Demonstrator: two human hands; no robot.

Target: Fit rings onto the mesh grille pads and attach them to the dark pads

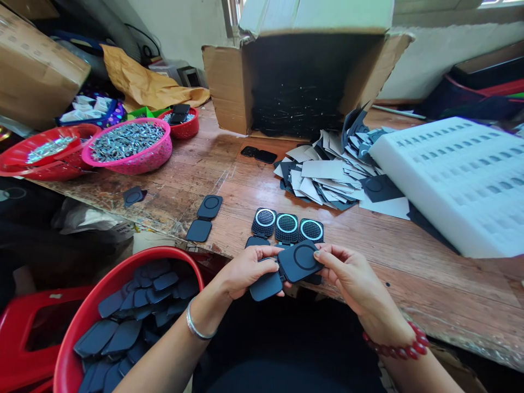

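Both hands hold one black folding charging pad (301, 263), two square panels joined by a hinge, with a ring on the larger panel. My left hand (249, 270) grips it around the hinge and smaller panel, thumb on top. At the right edge of the larger panel, my right hand (344, 270) pinches it between thumb and fingers. Just beyond, three similar pads lie in a row, each showing a grille and a pale ring, such as the middle pad (287, 226); their near halves are partly hidden. Left of them rests an unfolded pad (204, 218) with its ring up.
A red tub (123, 259) of black pads stands lower left. Pink basket (126, 144) with small metal parts sits at the back left. An open cardboard box (227, 90), a heap of cut sheets (323, 169) and a white foam tray (450, 180) occupy the back and right.
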